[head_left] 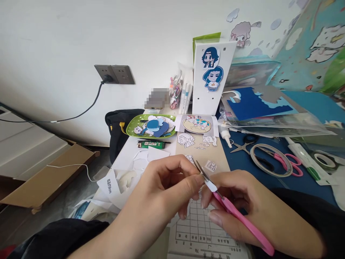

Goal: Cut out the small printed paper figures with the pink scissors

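Note:
My right hand [239, 198] grips the handle of pink scissors [244, 226], whose blades point up and to the left. Pinched between the thumb and forefinger of my left hand [167, 187] is a small piece of white paper [211, 185], lying at the scissor blades. Below my hands is a sheet printed with a grid [192, 219]. Just beyond them lie a small cut-out drawing [211, 166] and larger black-and-white cut-out figures [185, 139]. Part of another small drawing is hidden behind my left fingers.
A green tray [132, 126] holds blue paper pieces, with a green lighter-like item [151, 144] in front. Paper scraps [126, 183] lie left. On the right are black-handled scissors [244, 145], a tape ring [271, 160] and a white tube [304, 162]. A white stand [208, 99] rises behind.

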`<state>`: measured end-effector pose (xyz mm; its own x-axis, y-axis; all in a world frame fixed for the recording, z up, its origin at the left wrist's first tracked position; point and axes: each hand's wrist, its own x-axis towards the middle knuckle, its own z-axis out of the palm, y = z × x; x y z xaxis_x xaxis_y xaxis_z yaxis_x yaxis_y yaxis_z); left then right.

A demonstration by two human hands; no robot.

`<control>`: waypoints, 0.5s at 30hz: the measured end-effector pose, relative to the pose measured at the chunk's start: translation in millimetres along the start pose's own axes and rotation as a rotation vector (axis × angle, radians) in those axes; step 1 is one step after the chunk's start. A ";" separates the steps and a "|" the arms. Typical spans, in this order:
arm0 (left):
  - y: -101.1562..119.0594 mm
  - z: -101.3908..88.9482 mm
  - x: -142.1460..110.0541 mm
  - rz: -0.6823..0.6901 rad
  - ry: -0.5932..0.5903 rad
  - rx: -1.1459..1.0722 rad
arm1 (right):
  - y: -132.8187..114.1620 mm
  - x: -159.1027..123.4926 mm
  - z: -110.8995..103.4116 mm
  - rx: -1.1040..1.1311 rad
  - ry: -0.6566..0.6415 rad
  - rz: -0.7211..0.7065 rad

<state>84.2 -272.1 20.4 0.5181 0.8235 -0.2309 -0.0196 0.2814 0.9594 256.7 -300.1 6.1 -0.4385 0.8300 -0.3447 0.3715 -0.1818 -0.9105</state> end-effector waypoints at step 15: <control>-1.2 -2.3 -0.7 -0.013 -0.011 0.014 | 0.3 -1.2 1.4 0.026 0.016 -0.020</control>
<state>81.9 -271.9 19.0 0.5275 0.8144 -0.2417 -0.0009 0.2850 0.9585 256.2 -301.9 5.9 -0.4326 0.8418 -0.3228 0.3409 -0.1787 -0.9230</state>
